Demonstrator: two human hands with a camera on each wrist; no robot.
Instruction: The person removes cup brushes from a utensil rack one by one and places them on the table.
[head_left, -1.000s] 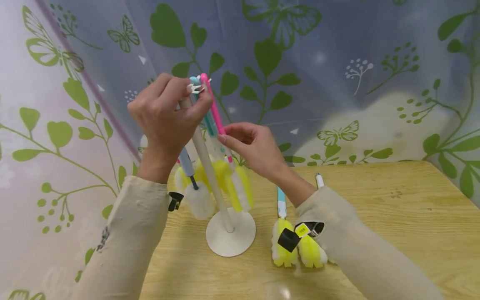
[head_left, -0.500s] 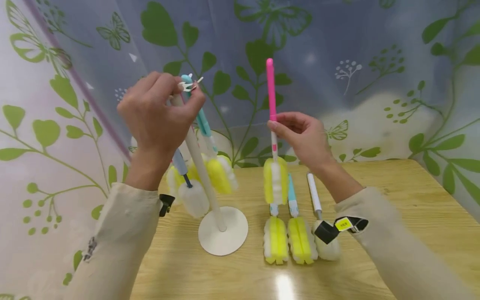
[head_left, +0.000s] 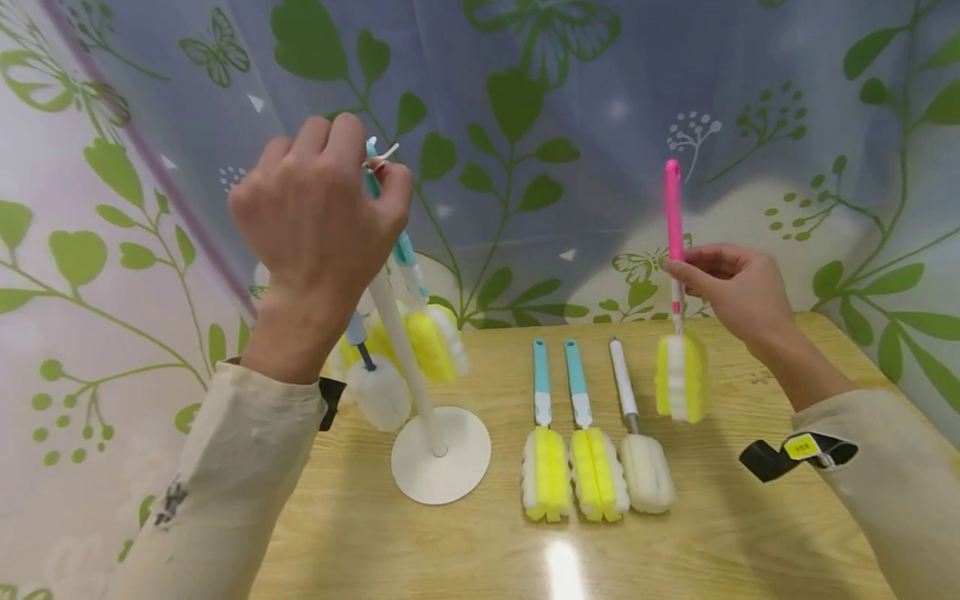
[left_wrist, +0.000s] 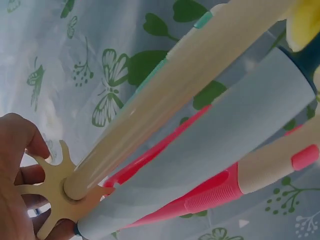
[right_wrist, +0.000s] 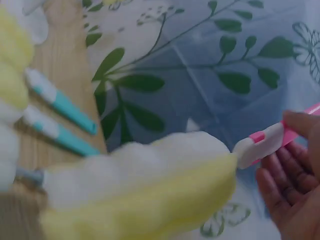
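Note:
My right hand [head_left: 742,292] pinches the pink-handled bottle brush [head_left: 681,379] below its handle, sponge head hanging down just above the table at right. In the right wrist view its yellow-and-white sponge [right_wrist: 145,185] fills the lower middle. My left hand [head_left: 311,217] holds the hooked top of the white brush stand [head_left: 401,333]; the left wrist view shows fingers around the star-shaped hook piece [left_wrist: 57,195]. On the stand hang a grey-blue-handled brush [left_wrist: 200,145], a teal-handled brush [head_left: 407,250] and pink-handled ones [left_wrist: 215,192], partly hidden in the head view.
Side by side on the wooden table [head_left: 480,550] lie two teal-handled sponge brushes [head_left: 546,475] [head_left: 597,475] and a white-handled brush [head_left: 647,475]. The stand's round base [head_left: 441,479] sits left of them. A leaf-patterned curtain [head_left: 555,275] closes off the back.
My right hand has taken the pink-handled brush off the stand and carried it rightward past the row of lying brushes. My left hand stays at the stand's top.

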